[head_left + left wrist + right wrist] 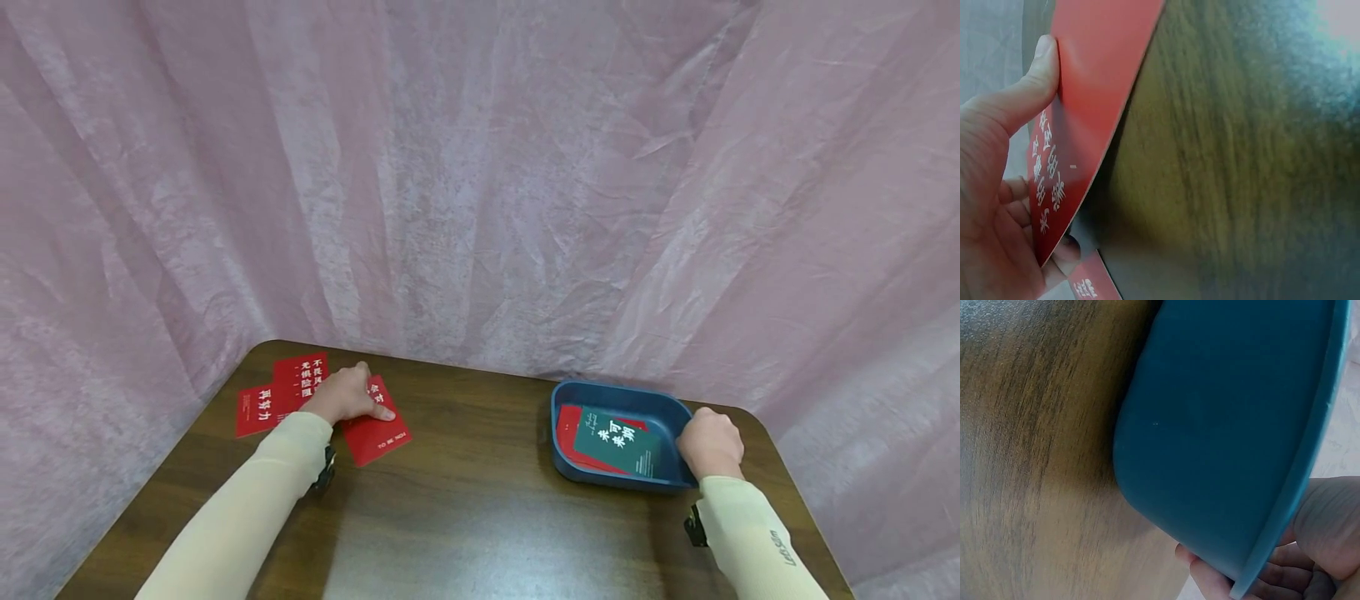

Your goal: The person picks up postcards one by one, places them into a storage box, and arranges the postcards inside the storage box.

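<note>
At the left of the table my left hand (348,396) pinches a red card with white lettering (378,437). In the left wrist view the thumb lies on the face of this card (1100,69) and fingers reach behind it; the card is tilted, with an edge off the wood. My right hand (712,442) grips the right end of a blue plastic tray (648,406); in the right wrist view its fingers curl round the rim (1297,487). Inside the tray a dark green card with white writing (617,454) lies over red cards (567,425).
More red cards (300,375) lie beyond and left of my left hand, one of them (255,412) near the table's left edge. The brown wooden table (480,458) has rounded far corners. A pink curtain (465,183) hangs right behind it.
</note>
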A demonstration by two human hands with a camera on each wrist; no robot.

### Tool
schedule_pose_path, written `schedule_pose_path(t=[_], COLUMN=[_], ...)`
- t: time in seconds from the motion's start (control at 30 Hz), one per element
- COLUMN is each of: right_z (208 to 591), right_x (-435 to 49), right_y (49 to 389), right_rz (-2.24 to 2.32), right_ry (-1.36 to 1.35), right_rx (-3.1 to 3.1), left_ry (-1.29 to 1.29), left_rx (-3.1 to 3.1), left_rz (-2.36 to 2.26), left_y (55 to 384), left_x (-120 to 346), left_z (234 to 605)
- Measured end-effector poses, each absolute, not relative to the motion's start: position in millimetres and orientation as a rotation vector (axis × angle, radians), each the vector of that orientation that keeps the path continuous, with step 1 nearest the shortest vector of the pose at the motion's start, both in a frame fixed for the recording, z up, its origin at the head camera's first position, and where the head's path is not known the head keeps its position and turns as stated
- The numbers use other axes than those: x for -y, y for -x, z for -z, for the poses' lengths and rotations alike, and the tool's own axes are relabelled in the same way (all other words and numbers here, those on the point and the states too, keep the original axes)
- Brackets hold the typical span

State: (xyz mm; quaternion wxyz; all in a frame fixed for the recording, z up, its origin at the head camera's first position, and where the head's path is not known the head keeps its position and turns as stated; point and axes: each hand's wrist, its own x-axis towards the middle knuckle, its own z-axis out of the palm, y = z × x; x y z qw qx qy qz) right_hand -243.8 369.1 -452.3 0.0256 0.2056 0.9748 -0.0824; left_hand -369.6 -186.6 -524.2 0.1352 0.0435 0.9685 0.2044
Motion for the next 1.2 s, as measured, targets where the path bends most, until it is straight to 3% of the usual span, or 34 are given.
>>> schedule_pose_path(t=[0.47,1.2], right_z=[453.4,454.7], right_x=[-367.4,-368.2], right_y=[245.5,252.5], right_rz=[0.243,0.257], right_ry=[-0.639,-0.681], right_rx=[-2.994,-2.962], left_ry=[0.089,0.101], left_rx=[-2.779,-2.537], left_rz=[-0.847,-1.320], left_y=[357.6,356.7], left_x=[184.7,196.8], left_z=[524.9,507.9])
